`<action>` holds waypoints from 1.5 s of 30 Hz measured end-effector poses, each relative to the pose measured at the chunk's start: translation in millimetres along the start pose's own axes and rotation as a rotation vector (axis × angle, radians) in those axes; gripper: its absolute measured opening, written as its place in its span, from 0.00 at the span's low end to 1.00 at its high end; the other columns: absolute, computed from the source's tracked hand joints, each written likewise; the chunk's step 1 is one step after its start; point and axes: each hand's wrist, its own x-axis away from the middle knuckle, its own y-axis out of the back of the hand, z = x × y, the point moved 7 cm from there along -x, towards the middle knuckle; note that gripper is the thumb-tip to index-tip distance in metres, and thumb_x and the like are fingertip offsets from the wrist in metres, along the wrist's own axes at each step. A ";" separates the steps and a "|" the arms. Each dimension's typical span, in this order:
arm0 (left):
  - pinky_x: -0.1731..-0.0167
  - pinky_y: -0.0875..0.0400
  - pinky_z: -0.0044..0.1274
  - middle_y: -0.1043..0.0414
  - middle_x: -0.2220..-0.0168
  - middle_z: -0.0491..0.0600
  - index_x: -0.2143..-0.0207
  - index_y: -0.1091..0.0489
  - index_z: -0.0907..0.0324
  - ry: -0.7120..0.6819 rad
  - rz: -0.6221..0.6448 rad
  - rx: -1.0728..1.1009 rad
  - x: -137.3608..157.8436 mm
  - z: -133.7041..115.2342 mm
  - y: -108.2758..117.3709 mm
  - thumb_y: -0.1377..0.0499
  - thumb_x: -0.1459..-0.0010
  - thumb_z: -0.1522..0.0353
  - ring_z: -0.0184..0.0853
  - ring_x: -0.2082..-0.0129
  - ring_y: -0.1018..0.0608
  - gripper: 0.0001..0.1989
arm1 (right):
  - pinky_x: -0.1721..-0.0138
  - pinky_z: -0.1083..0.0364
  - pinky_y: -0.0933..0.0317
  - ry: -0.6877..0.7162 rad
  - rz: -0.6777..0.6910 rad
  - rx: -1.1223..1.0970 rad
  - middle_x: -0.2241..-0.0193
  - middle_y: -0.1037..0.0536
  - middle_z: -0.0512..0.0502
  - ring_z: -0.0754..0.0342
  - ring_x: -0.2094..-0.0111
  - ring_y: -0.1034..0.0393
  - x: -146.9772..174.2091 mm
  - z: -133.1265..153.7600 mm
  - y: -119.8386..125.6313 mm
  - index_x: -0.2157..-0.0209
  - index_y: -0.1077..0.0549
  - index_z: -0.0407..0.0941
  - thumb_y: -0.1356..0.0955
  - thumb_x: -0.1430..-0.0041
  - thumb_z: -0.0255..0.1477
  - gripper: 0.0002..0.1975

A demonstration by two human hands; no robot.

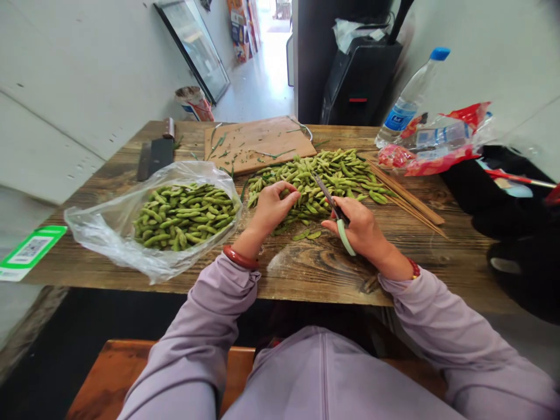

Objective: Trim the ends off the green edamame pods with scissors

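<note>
A pair of scissors with pale green handles is in my right hand, its dark blades pointing forward and left over a loose heap of edamame pods. At the heap's near left edge, my left hand has thumb and fingertips pinched together; whatever may be between them is too small to make out. Left of that hand lies a clear plastic bag, its mouth spread around many more green pods. A few small cut bits lie on the wood between my hands.
Behind the heap is a wooden cutting board with green scraps; a cleaver lies left of it. Chopsticks, a water bottle, red plastic packaging and a black container are on the right. A green-edged QR card sits far left.
</note>
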 end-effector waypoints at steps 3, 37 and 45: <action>0.62 0.34 0.26 0.29 0.70 0.48 0.68 0.25 0.60 -0.118 0.007 -0.361 2.1 -5.7 -7.9 0.34 0.47 0.70 0.36 0.67 0.29 0.03 | 0.56 0.40 0.30 0.003 -0.015 0.005 0.62 0.21 0.38 0.40 0.61 0.26 0.3 0.4 -0.9 0.43 0.31 0.45 0.31 0.36 0.41 0.24; 0.84 0.49 0.16 0.29 0.77 0.45 0.64 0.22 0.62 0.199 0.260 0.576 11.5 2.7 -19.8 0.31 0.49 0.62 0.22 0.82 0.36 0.14 | 0.57 0.41 0.29 0.017 -0.027 -0.018 0.62 0.21 0.38 0.41 0.61 0.26 1.4 -6.4 -3.4 0.45 0.29 0.43 0.29 0.38 0.41 0.25; 0.79 0.42 0.17 0.28 0.75 0.45 0.62 0.26 0.63 0.146 0.330 0.508 45.1 -19.4 -29.6 0.31 0.49 0.60 0.23 0.79 0.34 0.17 | 0.60 0.46 0.30 -0.008 -0.033 -0.129 0.65 0.22 0.42 0.46 0.64 0.27 -0.5 15.1 7.0 0.48 0.27 0.43 0.29 0.38 0.43 0.23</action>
